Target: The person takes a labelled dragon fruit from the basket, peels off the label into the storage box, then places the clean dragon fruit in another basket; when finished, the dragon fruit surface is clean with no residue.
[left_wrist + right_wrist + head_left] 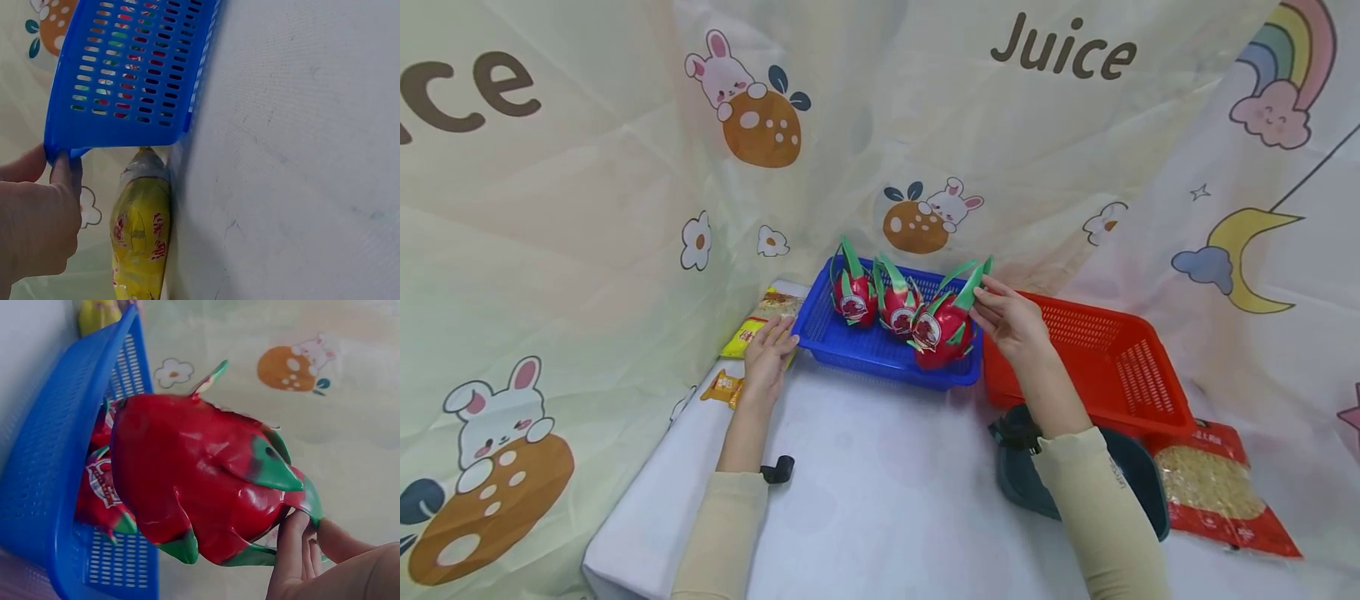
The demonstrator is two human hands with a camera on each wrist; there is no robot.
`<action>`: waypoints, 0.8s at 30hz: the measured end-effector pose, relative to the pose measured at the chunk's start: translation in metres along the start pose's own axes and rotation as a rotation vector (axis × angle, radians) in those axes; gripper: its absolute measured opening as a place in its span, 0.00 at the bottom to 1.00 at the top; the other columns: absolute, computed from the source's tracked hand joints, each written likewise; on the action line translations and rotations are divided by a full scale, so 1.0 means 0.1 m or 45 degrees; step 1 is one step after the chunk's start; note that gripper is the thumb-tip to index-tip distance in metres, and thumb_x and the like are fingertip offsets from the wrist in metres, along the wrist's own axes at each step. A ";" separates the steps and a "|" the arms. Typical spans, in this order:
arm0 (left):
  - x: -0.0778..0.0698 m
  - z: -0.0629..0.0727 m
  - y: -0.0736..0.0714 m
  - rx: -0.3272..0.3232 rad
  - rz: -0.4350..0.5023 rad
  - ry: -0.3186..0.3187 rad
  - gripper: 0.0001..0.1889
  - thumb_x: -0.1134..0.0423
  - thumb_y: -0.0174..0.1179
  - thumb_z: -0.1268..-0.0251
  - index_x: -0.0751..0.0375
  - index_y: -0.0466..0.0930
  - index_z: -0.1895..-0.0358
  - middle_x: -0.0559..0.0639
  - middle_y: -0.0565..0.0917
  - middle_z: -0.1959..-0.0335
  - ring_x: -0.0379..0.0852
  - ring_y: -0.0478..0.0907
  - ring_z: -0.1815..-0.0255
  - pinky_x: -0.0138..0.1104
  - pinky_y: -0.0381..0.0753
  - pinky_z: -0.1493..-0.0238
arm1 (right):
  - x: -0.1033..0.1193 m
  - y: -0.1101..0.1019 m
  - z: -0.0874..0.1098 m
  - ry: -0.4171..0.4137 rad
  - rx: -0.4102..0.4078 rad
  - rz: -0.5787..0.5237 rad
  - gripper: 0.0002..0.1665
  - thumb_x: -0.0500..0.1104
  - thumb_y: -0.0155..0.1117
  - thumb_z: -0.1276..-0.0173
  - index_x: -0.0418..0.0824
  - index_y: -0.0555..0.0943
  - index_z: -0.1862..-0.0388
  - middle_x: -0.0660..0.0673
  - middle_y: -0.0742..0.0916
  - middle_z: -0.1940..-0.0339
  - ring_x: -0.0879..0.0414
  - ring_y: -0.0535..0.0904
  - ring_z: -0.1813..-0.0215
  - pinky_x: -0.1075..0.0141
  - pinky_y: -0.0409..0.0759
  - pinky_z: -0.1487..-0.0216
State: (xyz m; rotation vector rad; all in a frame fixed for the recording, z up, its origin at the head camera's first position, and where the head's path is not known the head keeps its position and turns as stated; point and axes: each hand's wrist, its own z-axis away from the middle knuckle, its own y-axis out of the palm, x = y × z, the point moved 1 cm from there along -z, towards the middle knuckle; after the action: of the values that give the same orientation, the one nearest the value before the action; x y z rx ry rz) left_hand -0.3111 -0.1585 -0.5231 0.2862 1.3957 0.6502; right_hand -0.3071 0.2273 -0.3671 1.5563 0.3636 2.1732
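A blue basket (835, 340) holds two red dragon fruits, one at the left (855, 302) and one in the middle (898, 312), both with green leaf tips and round labels. My left hand (765, 358) grips the basket's left corner; in the left wrist view, thumb and fingers pinch the rim (56, 140). A third dragon fruit (943, 337) is at the basket's right end, and my right hand (1011, 321) pinches it by its green tips. In the right wrist view this dragon fruit (187, 469) overlaps the basket rim and hides part of the others.
A red basket (1090, 350) stands right of the blue one, with a dark teal bin (1138, 479) before it. A red-edged bag of grain (1210, 483) lies at far right. Yellow packages (747, 333) and a small orange packet (722, 387) are by my left hand.
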 end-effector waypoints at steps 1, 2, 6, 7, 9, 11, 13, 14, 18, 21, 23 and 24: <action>0.00 0.00 0.00 0.002 0.000 0.003 0.38 0.80 0.56 0.26 0.60 0.55 0.17 0.57 0.70 0.22 0.48 0.68 0.23 0.29 0.79 0.36 | 0.01 0.00 0.03 0.002 0.009 0.004 0.33 0.34 0.69 0.28 0.45 0.77 0.25 0.48 0.93 0.58 0.55 0.91 0.56 0.61 0.87 0.49; 0.01 0.00 0.00 0.001 0.000 0.008 0.38 0.80 0.56 0.26 0.60 0.55 0.17 0.57 0.70 0.23 0.48 0.69 0.23 0.29 0.80 0.37 | 0.02 0.00 0.07 0.003 0.016 0.012 0.32 0.34 0.69 0.28 0.45 0.78 0.26 0.48 0.93 0.58 0.55 0.91 0.56 0.62 0.87 0.49; 0.01 -0.01 0.00 0.007 0.007 0.021 0.38 0.80 0.55 0.26 0.60 0.55 0.17 0.57 0.71 0.23 0.48 0.69 0.23 0.29 0.80 0.37 | 0.04 -0.02 0.20 0.024 0.059 0.034 0.29 0.35 0.68 0.27 0.45 0.80 0.28 0.48 0.92 0.54 0.53 0.91 0.53 0.61 0.88 0.49; 0.01 -0.01 0.00 0.008 0.011 0.019 0.38 0.81 0.55 0.26 0.60 0.55 0.17 0.57 0.70 0.23 0.48 0.69 0.23 0.29 0.80 0.37 | 0.04 -0.02 0.23 0.032 0.068 0.043 0.29 0.35 0.69 0.27 0.45 0.80 0.28 0.48 0.92 0.53 0.53 0.91 0.52 0.62 0.88 0.50; 0.01 -0.01 -0.01 0.007 0.005 0.017 0.38 0.80 0.55 0.26 0.59 0.55 0.17 0.57 0.71 0.23 0.48 0.69 0.23 0.29 0.80 0.37 | 0.02 -0.04 0.28 0.053 0.093 0.064 0.29 0.36 0.68 0.27 0.45 0.79 0.27 0.48 0.92 0.52 0.53 0.91 0.51 0.62 0.88 0.49; 0.01 0.00 -0.01 0.001 -0.001 0.010 0.38 0.80 0.56 0.26 0.59 0.55 0.17 0.56 0.71 0.23 0.47 0.70 0.24 0.29 0.80 0.37 | -0.01 -0.05 0.33 0.074 0.108 0.097 0.31 0.37 0.68 0.26 0.46 0.77 0.26 0.48 0.92 0.51 0.53 0.91 0.51 0.62 0.88 0.48; 0.00 0.01 -0.01 -0.003 -0.007 -0.004 0.38 0.79 0.57 0.26 0.58 0.56 0.17 0.55 0.71 0.23 0.47 0.70 0.24 0.29 0.80 0.37 | -0.05 -0.07 0.37 0.093 0.122 0.130 0.32 0.38 0.69 0.26 0.46 0.75 0.24 0.48 0.92 0.51 0.53 0.91 0.51 0.62 0.88 0.48; -0.01 0.01 -0.01 -0.006 -0.010 -0.008 0.38 0.79 0.57 0.26 0.58 0.56 0.17 0.55 0.71 0.23 0.47 0.70 0.24 0.29 0.80 0.37 | -0.08 -0.08 0.39 0.103 0.131 0.142 0.33 0.38 0.69 0.26 0.46 0.75 0.24 0.49 0.92 0.51 0.53 0.91 0.51 0.62 0.87 0.48; -0.04 0.01 -0.01 0.003 -0.006 -0.027 0.38 0.79 0.57 0.26 0.59 0.55 0.17 0.55 0.71 0.23 0.47 0.69 0.24 0.29 0.80 0.37 | -0.18 -0.14 0.47 0.124 0.150 0.154 0.30 0.39 0.70 0.27 0.46 0.78 0.27 0.48 0.92 0.51 0.52 0.91 0.51 0.62 0.88 0.48; -0.05 0.02 0.00 0.007 -0.002 -0.032 0.39 0.79 0.57 0.27 0.60 0.55 0.17 0.55 0.71 0.23 0.47 0.70 0.24 0.29 0.81 0.39 | -0.26 -0.20 0.52 0.130 0.168 0.156 0.25 0.39 0.69 0.26 0.46 0.81 0.31 0.48 0.92 0.51 0.52 0.91 0.50 0.61 0.88 0.48; -0.06 0.03 0.01 0.005 0.000 -0.040 0.39 0.80 0.57 0.27 0.60 0.54 0.17 0.55 0.71 0.23 0.47 0.70 0.24 0.29 0.82 0.40 | -0.32 -0.25 0.55 0.135 0.172 0.174 0.24 0.38 0.68 0.25 0.46 0.81 0.32 0.48 0.92 0.51 0.52 0.91 0.50 0.60 0.87 0.47; -0.06 0.04 0.01 0.004 0.004 -0.047 0.39 0.80 0.57 0.27 0.59 0.54 0.16 0.55 0.71 0.23 0.47 0.70 0.24 0.29 0.82 0.40 | -0.36 -0.28 0.57 0.141 0.172 0.183 0.24 0.38 0.67 0.25 0.45 0.81 0.31 0.48 0.92 0.51 0.52 0.91 0.50 0.60 0.87 0.46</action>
State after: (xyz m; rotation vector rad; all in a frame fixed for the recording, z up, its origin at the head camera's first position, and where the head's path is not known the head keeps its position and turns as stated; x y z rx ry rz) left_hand -0.3082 -0.1603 -0.5168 0.3017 1.3612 0.6428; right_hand -0.2384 0.2316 -0.3903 1.5808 0.4549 2.3963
